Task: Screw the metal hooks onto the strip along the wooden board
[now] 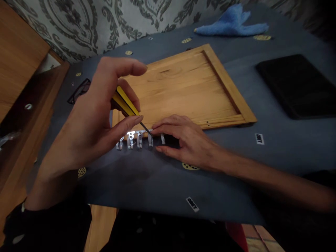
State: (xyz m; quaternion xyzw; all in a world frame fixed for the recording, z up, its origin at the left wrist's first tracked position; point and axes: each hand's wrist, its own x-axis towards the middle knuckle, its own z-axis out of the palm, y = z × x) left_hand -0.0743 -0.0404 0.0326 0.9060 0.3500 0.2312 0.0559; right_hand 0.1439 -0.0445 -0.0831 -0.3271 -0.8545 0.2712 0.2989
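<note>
- Pinching the yellow screwdriver [127,103] in the left hand [89,108].
- Spreading the right hand [190,140], thumb apart, at the hook rail [135,132] along the wooden panel's [170,87] near edge.
- Judging the hook rail light, stiff, smooth; holding best by its strip.

A grey-blue tablecloth [157,190] covers the table, printed with yellow shapes [190,166] and small white patches [193,204] with black lettering. Near the table's far edge, toward the far right corner, lies a bunched blue cloth [232,22] — soft and fluffy-looking. A flat black slab [299,87] with rounded corners rests by the right edge; what it is cannot be told. Close to the left edge sit dark-framed glasses [81,89], partly hidden. Scrolled, leafy wallpaper [157,14] rises behind the far edge. Beyond the left edge stands a wooden cabinet [21,38] — and past the near edge, tiles [258,241] show.
</note>
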